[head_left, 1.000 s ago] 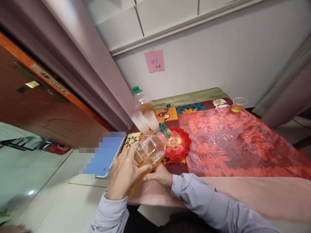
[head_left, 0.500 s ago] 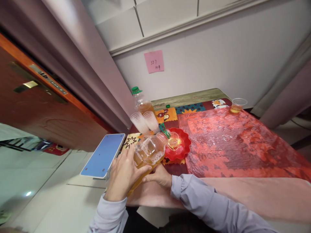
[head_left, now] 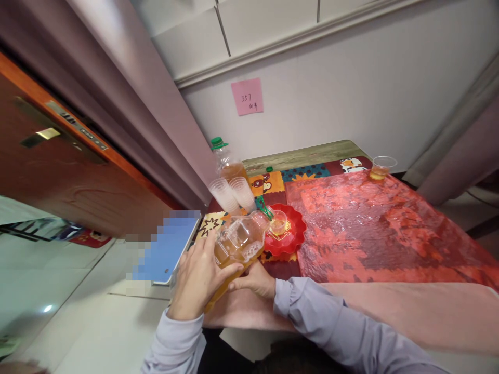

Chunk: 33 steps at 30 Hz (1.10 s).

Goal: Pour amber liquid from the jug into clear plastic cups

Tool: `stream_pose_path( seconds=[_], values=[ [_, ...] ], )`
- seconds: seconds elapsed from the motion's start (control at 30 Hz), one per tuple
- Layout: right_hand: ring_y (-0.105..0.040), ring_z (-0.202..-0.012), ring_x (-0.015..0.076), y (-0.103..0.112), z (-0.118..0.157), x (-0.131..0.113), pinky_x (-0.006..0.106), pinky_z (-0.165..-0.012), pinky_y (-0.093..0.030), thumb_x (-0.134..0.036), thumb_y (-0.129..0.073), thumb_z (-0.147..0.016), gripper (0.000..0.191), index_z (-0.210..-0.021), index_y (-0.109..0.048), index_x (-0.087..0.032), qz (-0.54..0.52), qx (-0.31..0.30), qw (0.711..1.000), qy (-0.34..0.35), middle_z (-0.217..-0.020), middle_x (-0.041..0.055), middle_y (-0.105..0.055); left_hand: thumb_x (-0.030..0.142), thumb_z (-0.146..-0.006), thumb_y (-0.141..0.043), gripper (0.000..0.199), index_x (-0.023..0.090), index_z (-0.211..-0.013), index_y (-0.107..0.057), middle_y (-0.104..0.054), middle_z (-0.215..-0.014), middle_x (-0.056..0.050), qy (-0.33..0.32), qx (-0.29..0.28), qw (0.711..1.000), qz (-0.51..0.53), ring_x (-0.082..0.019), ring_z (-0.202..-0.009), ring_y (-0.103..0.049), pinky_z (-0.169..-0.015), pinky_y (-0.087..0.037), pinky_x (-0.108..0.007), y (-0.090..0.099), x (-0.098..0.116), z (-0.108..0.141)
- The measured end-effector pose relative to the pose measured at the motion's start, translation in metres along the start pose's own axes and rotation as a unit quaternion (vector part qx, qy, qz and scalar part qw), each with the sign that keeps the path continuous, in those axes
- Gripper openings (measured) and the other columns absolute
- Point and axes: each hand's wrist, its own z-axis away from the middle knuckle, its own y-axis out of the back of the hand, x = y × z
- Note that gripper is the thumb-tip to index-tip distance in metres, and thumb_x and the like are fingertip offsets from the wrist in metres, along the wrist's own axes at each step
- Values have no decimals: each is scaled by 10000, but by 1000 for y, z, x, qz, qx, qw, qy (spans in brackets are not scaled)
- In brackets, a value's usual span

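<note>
A large clear bottle of amber drink (head_left: 239,241) lies tilted in my two hands, its neck pointing right. My left hand (head_left: 197,275) wraps its body from the left and top. From below and the right, my right hand (head_left: 255,280) grips the bottle, its fingers partly hidden beneath it. The bottle's mouth is over a clear plastic cup (head_left: 278,222) with a little amber liquid in it. That cup stands on a red scalloped plate (head_left: 298,236). A green handle loop (head_left: 266,210) hangs at the bottle's neck.
Behind the bottle stand two stacks of clear cups (head_left: 241,193) and a second bottle with a green cap (head_left: 219,143). A loose green cap (head_left: 269,169) lies near the wall. Another cup with drink (head_left: 378,171) stands at the table's far right corner. A blue board (head_left: 171,246) is at the left.
Both hands keep the tilted bottle almost still over the cup. The view has shifted very slightly, and part of the blue board is now pixelated.
</note>
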Motion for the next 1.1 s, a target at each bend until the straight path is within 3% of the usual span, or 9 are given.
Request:
stream_pose_path(
  seconds=[1.1],
  values=[
    [-656, -1374, 328, -2, 1, -7, 572, -1243, -449, -345, -1048, -616, 845, -1369, -676, -250, -8, -5, 1000, 4, -1427, 94, -731, 540, -807, -813, 849, 202, -1515, -485, -691, -1391, -165, 7, -15, 1000, 2, -392, -1306, -654, -1044, -510, -524, 1, 2, 0]
  ],
)
